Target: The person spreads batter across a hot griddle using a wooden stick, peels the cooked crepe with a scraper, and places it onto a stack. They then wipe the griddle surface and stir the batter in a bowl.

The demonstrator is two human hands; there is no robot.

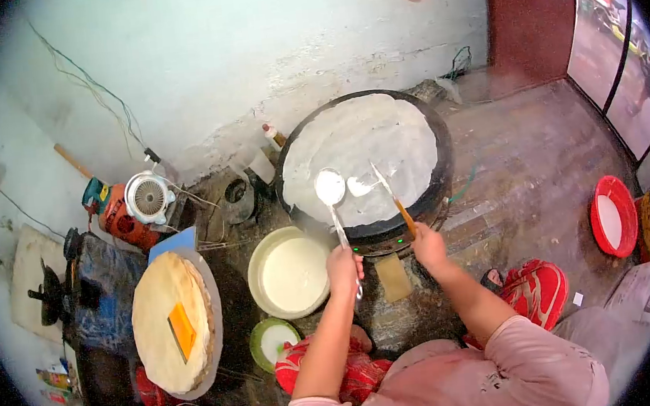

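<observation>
Left hand (343,271) closed on ladle (330,188), scoop over pale sheet (358,134) on griddle (441,142), ahead of both hands. Right hand (428,246) grips tool (405,214) by wooden handle, probably keeping fingers off heat. Basin (256,268) just left of left hand (short ladle trip, presumably).

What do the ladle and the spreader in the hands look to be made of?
The ladle: shiny metal, likely stainless steel, judging by its silvery, light-catching handle.

The spreader: mixed. Its grip looks like smooth wood, from the orange-brown tone; the thin far part is pale and glossy, perhaps metal, though batter may coat it.
</observation>
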